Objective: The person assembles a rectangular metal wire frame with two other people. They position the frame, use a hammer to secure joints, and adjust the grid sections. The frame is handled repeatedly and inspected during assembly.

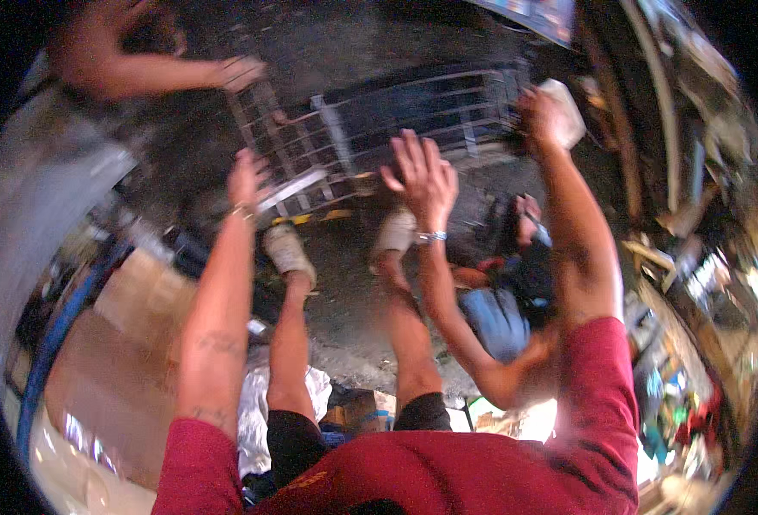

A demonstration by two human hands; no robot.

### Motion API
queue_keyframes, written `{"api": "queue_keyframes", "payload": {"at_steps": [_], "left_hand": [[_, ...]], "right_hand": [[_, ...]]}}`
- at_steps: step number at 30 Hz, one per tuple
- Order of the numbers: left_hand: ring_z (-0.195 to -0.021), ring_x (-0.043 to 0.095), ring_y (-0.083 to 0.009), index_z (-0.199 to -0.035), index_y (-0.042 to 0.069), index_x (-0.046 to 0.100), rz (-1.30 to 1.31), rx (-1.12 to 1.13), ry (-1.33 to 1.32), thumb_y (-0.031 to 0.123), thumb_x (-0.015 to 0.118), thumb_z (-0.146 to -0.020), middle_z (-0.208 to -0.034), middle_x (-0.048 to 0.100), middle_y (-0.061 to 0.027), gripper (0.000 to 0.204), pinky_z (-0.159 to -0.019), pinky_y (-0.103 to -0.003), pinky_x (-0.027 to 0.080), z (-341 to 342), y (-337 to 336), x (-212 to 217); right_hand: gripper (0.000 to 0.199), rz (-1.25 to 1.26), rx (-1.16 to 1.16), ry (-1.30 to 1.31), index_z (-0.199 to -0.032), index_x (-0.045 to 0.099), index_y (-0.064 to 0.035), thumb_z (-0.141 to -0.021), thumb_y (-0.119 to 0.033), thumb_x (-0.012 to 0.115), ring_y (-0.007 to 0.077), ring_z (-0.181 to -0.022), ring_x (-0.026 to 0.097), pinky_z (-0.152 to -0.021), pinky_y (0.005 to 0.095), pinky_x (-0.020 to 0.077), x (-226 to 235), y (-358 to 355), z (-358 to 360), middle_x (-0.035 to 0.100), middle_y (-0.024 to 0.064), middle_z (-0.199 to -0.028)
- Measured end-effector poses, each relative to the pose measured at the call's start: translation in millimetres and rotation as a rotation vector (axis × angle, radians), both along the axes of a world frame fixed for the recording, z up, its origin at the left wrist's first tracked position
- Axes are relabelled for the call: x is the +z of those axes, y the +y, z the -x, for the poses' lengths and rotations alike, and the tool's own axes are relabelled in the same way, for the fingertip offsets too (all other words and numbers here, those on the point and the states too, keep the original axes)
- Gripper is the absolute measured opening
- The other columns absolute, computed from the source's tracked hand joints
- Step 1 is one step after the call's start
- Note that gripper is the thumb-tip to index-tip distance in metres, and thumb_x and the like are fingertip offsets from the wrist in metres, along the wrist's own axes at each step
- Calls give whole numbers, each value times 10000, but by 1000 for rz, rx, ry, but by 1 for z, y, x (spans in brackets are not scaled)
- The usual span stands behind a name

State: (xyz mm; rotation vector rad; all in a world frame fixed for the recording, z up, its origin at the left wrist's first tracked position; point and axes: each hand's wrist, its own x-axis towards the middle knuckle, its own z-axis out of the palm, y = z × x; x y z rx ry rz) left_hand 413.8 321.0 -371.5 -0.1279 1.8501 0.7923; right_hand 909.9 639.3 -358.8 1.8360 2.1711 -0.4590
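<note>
A metal rack of thin crossing bars (413, 116) stretches across the dark ground in front of my feet. At its near left end is my left hand (246, 182), fingers apart and smeared by motion; whether it touches the bars is unclear. My right hand (546, 118) is raised by the rack's far right end, closed against a pale, blocky thing (570, 112) whose kind I cannot make out. Between my arms, another person's hand (428, 182) with a bracelet hangs open over the near side of the rack. At upper left, a further hand (243, 73) meets the rack's end.
My shoes (289, 249) stand close to the rack's near edge. Brown cardboard (117, 343) lies on the left beside a blue bar (57, 343). Along the right are wooden poles (653, 112) and colourful litter (679, 403). Folded blue fabric (495, 322) shows beside the other person's arm.
</note>
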Motion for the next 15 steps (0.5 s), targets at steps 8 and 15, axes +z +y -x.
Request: {"api": "queue_keyframes", "payload": {"at_steps": [8, 15], "left_hand": [[-681, 696, -226, -1022, 95, 587, -188, 312, 35, 556, 459, -986, -890, 719, -89, 480, -582, -339, 517, -36, 22, 11], [-529, 669, -216, -911, 51, 588, -145, 320, 284, 484, 407, -1027, -785, 727, -140, 484, -405, -287, 419, -49, 31, 38]], "right_hand": [[323, -165, 58, -193, -1074, 618, -120, -950, -407, 536, 355, -1058, 594, -863, 508, 462, -11, 7, 13, 657, 115, -1096], [220, -25, 144, -122, -1036, 599, -123, -943, -269, 462, 371, -1017, 612, -812, 511, 469, 8, 14, 21, 652, 134, -1081]]}}
